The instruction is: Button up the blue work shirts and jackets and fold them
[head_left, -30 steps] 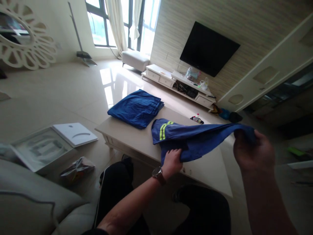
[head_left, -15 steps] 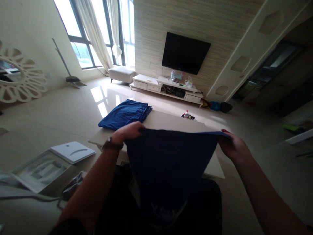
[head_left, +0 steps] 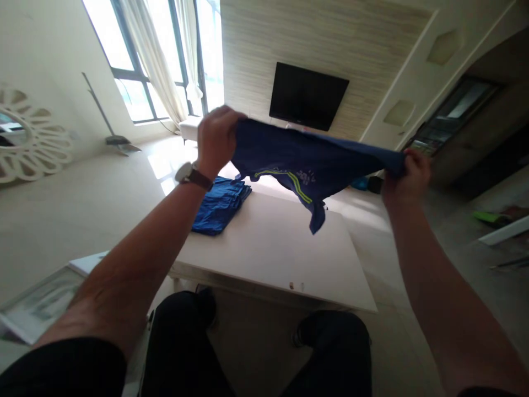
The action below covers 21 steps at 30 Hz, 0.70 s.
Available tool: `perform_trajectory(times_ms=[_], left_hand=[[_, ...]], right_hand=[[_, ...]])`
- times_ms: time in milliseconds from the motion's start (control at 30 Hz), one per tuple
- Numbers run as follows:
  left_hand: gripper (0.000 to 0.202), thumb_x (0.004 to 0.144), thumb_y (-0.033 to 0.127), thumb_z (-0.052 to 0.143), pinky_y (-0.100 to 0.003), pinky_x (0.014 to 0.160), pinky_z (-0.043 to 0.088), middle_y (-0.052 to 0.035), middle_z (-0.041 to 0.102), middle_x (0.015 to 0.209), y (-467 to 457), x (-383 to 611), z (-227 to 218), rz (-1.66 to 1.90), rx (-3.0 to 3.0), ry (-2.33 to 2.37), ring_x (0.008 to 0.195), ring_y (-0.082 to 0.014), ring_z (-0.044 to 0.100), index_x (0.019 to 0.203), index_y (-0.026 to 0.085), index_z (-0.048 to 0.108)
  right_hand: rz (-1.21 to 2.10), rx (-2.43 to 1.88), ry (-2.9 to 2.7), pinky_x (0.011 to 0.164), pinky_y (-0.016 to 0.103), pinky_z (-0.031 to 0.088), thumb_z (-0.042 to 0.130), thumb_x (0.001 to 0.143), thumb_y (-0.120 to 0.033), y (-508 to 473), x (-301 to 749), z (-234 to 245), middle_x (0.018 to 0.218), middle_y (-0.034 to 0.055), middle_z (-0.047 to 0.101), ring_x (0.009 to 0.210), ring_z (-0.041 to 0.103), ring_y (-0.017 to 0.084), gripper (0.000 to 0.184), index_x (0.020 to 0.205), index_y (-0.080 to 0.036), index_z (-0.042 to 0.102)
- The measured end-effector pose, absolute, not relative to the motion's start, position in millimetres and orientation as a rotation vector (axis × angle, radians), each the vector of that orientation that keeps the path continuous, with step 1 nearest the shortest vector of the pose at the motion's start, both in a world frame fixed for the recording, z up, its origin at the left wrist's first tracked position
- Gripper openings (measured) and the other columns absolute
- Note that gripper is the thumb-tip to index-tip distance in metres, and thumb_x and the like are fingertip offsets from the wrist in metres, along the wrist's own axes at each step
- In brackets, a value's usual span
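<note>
A dark blue T-shirt (head_left: 289, 151) with yellow-green stripes and a pale print is stretched in the air above the table (head_left: 281, 248). My left hand (head_left: 219, 138), with a watch on the wrist, is closed on one end of its upper edge. At the opposite end, my right hand (head_left: 409, 176) grips the cloth between thumb and fingers. The far part of the shirt swings away from me, and one corner hangs down. Blue folded clothes (head_left: 221, 207) lie on the table's left side, partly hidden behind my left wrist and the shirt.
Near the table's front edge lies a small brown item (head_left: 291, 285). An open white box (head_left: 45, 303) stands at lower left, partly behind my left arm. A television (head_left: 309, 95) hangs on the far wall. A long-handled dustpan (head_left: 118, 140) leans by the left wall.
Both hands have risen and moved forward with the shirt. It hung down over my lap before; now it flies out over the table, showing its stripes and print.
</note>
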<state>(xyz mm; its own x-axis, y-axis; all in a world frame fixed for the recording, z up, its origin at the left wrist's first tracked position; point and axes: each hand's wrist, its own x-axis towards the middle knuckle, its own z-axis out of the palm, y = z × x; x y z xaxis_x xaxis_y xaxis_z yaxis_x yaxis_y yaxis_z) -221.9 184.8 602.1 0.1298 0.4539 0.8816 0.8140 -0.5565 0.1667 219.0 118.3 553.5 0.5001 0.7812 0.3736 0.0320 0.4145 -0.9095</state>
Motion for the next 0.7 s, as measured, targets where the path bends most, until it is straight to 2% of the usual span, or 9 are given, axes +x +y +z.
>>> perform_trajectory(times_ms=[133,167,267,333,400,467,500,600,700], left_hand=[[0.044,0.103,0.018,0.034,-0.043,0.108,0.045,-0.0083,0.069,0.120,183,-224,481,-1.179,-2.351,-1.436,0.114,-0.0219,0.060,0.127,0.019,0.070],[0.042,0.102,0.020,0.036,-0.042,0.107,0.046,-0.0087,0.071,0.118,184,-222,447,-1.111,-2.429,-1.511,0.112,-0.0230,0.061,0.123,0.021,0.072],[0.041,0.099,0.017,0.039,-0.039,0.109,0.044,-0.0083,0.072,0.122,184,-218,343,-0.948,-2.638,-1.705,0.117,-0.0242,0.062,0.119,0.025,0.074],[0.037,0.094,0.014,0.048,-0.037,0.110,0.043,-0.0081,0.071,0.125,179,-215,280,-0.760,-2.768,-1.878,0.121,-0.0238,0.061,0.118,0.025,0.074],[0.041,0.083,0.016,0.067,-0.039,0.112,0.043,-0.0088,0.069,0.130,173,-209,232,-0.385,-2.894,-2.067,0.126,-0.0267,0.061,0.123,0.025,0.071],[0.059,0.074,0.017,0.078,-0.043,0.113,0.042,-0.0100,0.066,0.135,167,-197,200,-0.089,-2.964,-2.154,0.130,-0.0299,0.059,0.131,0.026,0.065],[0.062,0.074,0.017,0.078,-0.043,0.113,0.041,-0.0103,0.064,0.137,165,-189,190,-0.059,-3.003,-2.132,0.131,-0.0298,0.058,0.134,0.026,0.062],[0.052,0.083,0.020,0.070,-0.039,0.109,0.044,-0.0099,0.063,0.137,165,-162,178,-0.170,-3.122,-1.954,0.128,-0.0270,0.058,0.134,0.026,0.060],[0.044,0.084,0.023,0.070,-0.039,0.102,0.048,-0.0105,0.064,0.129,168,-137,173,-0.089,-3.184,-1.841,0.123,-0.0285,0.058,0.127,0.025,0.063]], right_hand=[[0.522,-1.284,-0.911,0.073,0.027,0.058,0.068,0.077,-0.039,97,213,427,0.077,0.0008,0.070,0.074,0.070,0.014,0.020,0.072,-0.021,0.062],[0.527,-1.304,-0.904,0.072,0.028,0.058,0.069,0.075,-0.038,100,212,400,0.076,0.0009,0.070,0.073,0.070,0.015,0.019,0.072,-0.021,0.062],[0.557,-1.485,-0.924,0.071,0.031,0.058,0.066,0.072,-0.036,112,214,326,0.073,0.0003,0.067,0.071,0.068,0.017,0.017,0.069,-0.021,0.059],[0.591,-1.717,-1.002,0.073,0.034,0.057,0.065,0.069,-0.033,112,218,279,0.069,-0.0007,0.063,0.069,0.066,0.018,0.015,0.066,-0.022,0.057],[0.645,-1.858,-1.083,0.077,0.040,0.057,0.070,0.061,-0.027,105,221,237,0.066,-0.0008,0.059,0.068,0.064,0.021,0.014,0.061,-0.022,0.057],[0.679,-1.930,-1.149,0.087,0.045,0.055,0.073,0.055,-0.019,100,218,205,0.070,0.0006,0.061,0.074,0.065,0.023,0.015,0.059,-0.022,0.059],[0.684,-1.951,-1.198,0.093,0.046,0.053,0.073,0.054,-0.015,101,214,194,0.077,0.0020,0.063,0.082,0.066,0.025,0.015,0.061,-0.022,0.061],[0.625,-1.929,-1.567,0.109,0.045,0.046,0.074,0.063,-0.013,116,186,176,0.106,0.0069,0.067,0.110,0.062,0.028,0.021,0.081,-0.022,0.070],[0.585,-1.767,-2.077,0.110,0.042,0.045,0.078,0.077,-0.020,137,141,168,0.122,0.0084,0.064,0.123,0.056,0.027,0.030,0.106,-0.022,0.069]])
